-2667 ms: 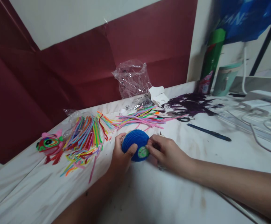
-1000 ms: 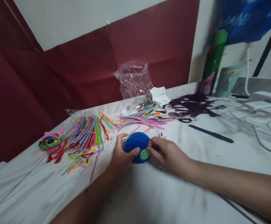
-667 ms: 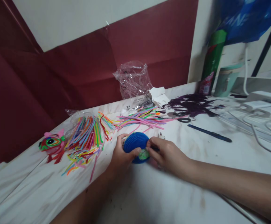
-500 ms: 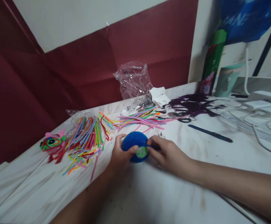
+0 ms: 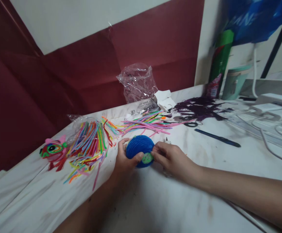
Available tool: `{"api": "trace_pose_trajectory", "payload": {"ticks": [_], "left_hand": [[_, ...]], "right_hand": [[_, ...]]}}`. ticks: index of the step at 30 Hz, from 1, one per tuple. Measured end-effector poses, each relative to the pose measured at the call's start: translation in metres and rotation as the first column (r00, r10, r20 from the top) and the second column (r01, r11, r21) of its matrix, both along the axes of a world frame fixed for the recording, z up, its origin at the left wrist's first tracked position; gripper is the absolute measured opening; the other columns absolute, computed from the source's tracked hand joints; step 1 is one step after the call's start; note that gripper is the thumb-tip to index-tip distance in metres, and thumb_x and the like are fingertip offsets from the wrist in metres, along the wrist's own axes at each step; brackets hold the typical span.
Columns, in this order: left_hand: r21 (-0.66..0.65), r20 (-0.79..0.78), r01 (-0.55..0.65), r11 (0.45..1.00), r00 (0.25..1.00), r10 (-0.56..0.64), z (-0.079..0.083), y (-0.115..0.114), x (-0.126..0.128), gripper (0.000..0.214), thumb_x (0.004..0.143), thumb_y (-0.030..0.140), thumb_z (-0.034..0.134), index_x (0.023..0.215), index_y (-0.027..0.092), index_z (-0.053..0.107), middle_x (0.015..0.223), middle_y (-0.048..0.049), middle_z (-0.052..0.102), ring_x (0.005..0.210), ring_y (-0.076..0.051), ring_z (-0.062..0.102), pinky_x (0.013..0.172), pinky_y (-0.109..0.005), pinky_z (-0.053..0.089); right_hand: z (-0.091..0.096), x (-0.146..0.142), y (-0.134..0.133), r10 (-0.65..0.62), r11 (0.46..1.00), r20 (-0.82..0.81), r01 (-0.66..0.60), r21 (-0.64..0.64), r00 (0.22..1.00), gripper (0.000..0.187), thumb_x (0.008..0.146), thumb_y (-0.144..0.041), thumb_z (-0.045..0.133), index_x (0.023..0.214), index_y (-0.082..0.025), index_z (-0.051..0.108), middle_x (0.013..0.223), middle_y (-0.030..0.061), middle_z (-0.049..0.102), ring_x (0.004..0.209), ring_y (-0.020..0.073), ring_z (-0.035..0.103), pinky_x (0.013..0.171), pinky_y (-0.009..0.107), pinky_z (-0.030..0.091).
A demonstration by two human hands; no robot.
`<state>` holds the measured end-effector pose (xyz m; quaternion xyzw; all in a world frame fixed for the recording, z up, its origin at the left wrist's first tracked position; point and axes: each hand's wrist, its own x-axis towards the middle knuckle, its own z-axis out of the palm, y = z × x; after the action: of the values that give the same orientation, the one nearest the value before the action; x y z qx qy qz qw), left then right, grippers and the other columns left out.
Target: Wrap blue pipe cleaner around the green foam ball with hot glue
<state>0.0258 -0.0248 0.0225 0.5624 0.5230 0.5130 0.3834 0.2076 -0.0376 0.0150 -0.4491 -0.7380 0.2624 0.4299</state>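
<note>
A round blue piece (image 5: 139,146), ridged with rows of blue pipe cleaner, has a bare light-green patch (image 5: 147,158) low on its right side. My left hand (image 5: 126,158) is closed around its left side, thumb on the front and fingers at the back edge. At the right rim, beside the green patch, the thumb and forefinger of my right hand (image 5: 166,156) pinch the blue strand; its end is hidden by the fingers. To the left lie many coloured pipe cleaners (image 5: 88,137) in a clear bag, with short cut pieces (image 5: 82,168) in front.
A colourful animal figure (image 5: 53,152) stands at far left. More pipe cleaners (image 5: 148,124), a crumpled clear bag (image 5: 139,84) and dark purple threads (image 5: 199,108) lie behind. A dark slim tool (image 5: 217,137), white cables (image 5: 267,142) and a green cup (image 5: 235,82) are right.
My right fingers have drawn in against the piece's rim, and the blue strand that showed between them now lies along the edge. The left hand keeps its hold; the view shifts slightly.
</note>
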Motion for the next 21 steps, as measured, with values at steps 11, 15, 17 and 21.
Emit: {"api": "trace_pose_trajectory", "payload": {"ticks": [11,15,17,21], "left_hand": [[-0.044,-0.02,0.064,0.997,0.998,-0.065,0.0006,0.0021,-0.0052,0.092,0.047,0.04,0.084,0.125,0.021,0.04,0.108,-0.0079,0.056,0.086,-0.023,0.06,0.072,-0.033,0.05],[-0.069,-0.127,0.082,0.994,0.988,-0.09,0.0009,0.0032,-0.0066,0.08,0.049,0.044,0.082,0.115,0.019,0.045,0.098,-0.0054,0.057,0.082,-0.022,0.057,0.07,-0.032,0.048],[-0.08,-0.12,0.076,0.994,0.989,-0.086,0.0,0.0033,-0.0064,0.077,0.05,0.045,0.081,0.113,0.02,0.045,0.095,-0.0041,0.056,0.08,-0.021,0.056,0.068,-0.032,0.048],[-0.08,0.01,0.076,0.994,0.997,-0.075,-0.0018,0.0026,-0.0065,0.077,0.054,0.044,0.08,0.116,0.022,0.041,0.1,-0.0036,0.056,0.083,-0.021,0.059,0.069,-0.032,0.05]], "right_hand": [[0.0009,0.0014,-0.001,0.017,0.999,0.095,-0.019,0.026,0.995,0.018,0.087,-0.024,0.045,0.07,-0.026,0.041,0.061,-0.0008,0.052,0.057,0.0177,0.052,0.056,0.028,0.037],[0.0023,0.0013,-0.003,0.036,0.999,0.133,-0.04,0.029,0.99,0.015,0.085,-0.027,0.045,0.07,-0.025,0.042,0.064,0.0028,0.055,0.059,0.0209,0.053,0.059,0.032,0.037],[0.0023,0.0006,-0.0037,0.041,0.999,0.121,-0.045,0.025,0.992,0.013,0.085,-0.027,0.045,0.073,-0.025,0.043,0.067,0.0034,0.057,0.061,0.0213,0.055,0.06,0.032,0.038],[0.0014,-0.0005,-0.0032,0.048,0.999,0.056,-0.049,0.014,0.997,0.009,0.087,-0.026,0.045,0.078,-0.025,0.045,0.068,0.0014,0.058,0.062,0.0192,0.056,0.061,0.03,0.041]]}}
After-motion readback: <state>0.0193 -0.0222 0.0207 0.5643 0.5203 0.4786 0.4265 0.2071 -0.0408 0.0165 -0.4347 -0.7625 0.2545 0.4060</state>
